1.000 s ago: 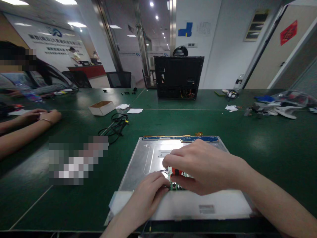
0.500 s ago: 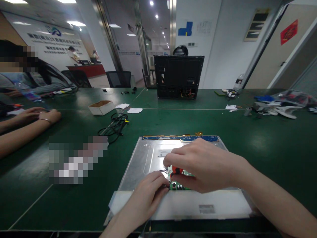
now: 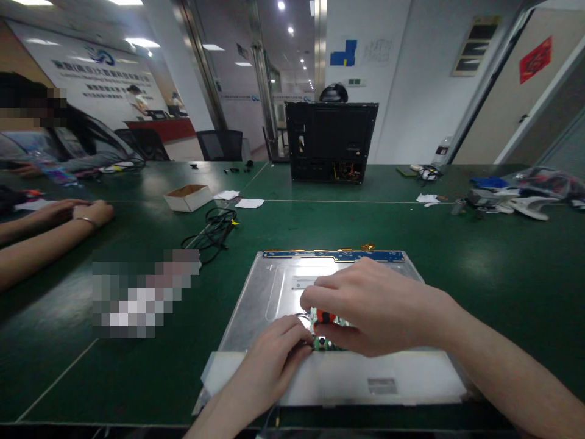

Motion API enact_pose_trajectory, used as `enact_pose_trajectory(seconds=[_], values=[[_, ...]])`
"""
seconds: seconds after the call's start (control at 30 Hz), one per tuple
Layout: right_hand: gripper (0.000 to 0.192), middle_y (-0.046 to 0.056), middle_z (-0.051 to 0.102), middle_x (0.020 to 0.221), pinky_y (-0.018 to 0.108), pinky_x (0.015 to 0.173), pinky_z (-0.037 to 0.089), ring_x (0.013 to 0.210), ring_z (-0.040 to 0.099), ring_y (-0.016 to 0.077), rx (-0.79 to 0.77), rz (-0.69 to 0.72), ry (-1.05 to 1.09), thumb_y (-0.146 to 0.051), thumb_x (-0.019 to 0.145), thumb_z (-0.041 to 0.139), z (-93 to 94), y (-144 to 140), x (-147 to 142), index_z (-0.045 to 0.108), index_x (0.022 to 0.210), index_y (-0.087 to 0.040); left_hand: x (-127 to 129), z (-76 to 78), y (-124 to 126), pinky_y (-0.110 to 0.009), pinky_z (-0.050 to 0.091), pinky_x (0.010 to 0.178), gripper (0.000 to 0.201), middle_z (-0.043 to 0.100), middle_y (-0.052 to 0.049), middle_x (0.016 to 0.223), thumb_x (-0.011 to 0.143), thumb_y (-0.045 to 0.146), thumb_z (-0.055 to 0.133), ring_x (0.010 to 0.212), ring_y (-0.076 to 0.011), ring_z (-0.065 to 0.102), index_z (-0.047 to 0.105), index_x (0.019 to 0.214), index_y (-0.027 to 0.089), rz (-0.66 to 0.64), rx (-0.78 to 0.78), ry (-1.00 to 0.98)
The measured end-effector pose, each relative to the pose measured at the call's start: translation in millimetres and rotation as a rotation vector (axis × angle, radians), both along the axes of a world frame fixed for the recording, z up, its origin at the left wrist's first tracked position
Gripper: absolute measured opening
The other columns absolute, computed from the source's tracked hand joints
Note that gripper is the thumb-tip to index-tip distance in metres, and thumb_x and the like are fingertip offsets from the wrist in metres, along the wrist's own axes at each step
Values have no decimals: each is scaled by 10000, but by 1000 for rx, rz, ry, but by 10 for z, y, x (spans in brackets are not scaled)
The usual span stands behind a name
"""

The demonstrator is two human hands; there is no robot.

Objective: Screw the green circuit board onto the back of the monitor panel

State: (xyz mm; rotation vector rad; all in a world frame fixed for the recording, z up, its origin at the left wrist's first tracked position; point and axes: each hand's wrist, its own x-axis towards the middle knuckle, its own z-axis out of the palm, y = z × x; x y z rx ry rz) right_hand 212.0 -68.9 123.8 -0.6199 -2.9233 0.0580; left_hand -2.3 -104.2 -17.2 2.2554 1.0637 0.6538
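Observation:
A flat silver display panel (image 3: 247, 305) lies on the green table before me, with a blue strip board (image 3: 370, 256) along its far edge and a white strip (image 3: 338, 378) across its near part. On the panel is a small green circuit board (image 3: 325, 344), mostly covered by my hands. My right hand (image 3: 361, 305) is closed around a red-and-black screwdriver (image 3: 325, 316) over this board; the tool's shaft and tip are hidden. My left hand (image 3: 278, 347) has its bent fingers pressed together at the board's left edge, beside thin wires (image 3: 302, 316).
Black cables (image 3: 212, 231) and an open white box (image 3: 188, 198) lie to the left. A co-worker's hands (image 3: 89, 213) rest farther left. A black monitor housing (image 3: 333, 140) stands at the back. Plastic bags and parts (image 3: 516, 195) lie at the far right.
My right hand and the screwdriver have shifted very slightly, with the fingers still around the handle. My left hand stays at the board's edge.

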Motion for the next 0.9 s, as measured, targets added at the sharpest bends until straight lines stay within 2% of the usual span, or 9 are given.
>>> enact_pose_trajectory(seconds=[0.17,0.63,0.9], values=[[122,-7,637,853,284,529,233,659,505,125,-14,-7,7,-255,909,484,-1,-11,5,537,995,-186,-9,-19,0,-318,441,824,171,605,-44,1026,926,137,449,961,-206,551,585,983,222,6,7,9],[116,9,649,837,289,527,219,650,515,127,-15,-6,-8,-248,911,473,7,-13,1,543,980,-186,13,63,-9,-316,466,828,220,609,-62,1033,919,122,412,970,-212,566,593,1000,217,2,4,9],[148,-6,619,740,287,517,201,595,488,125,28,-34,-9,-321,944,453,-24,3,-29,522,947,-190,18,52,-9,-316,483,823,222,623,-64,1030,912,130,426,963,-217,585,603,1017,215,18,34,13]])
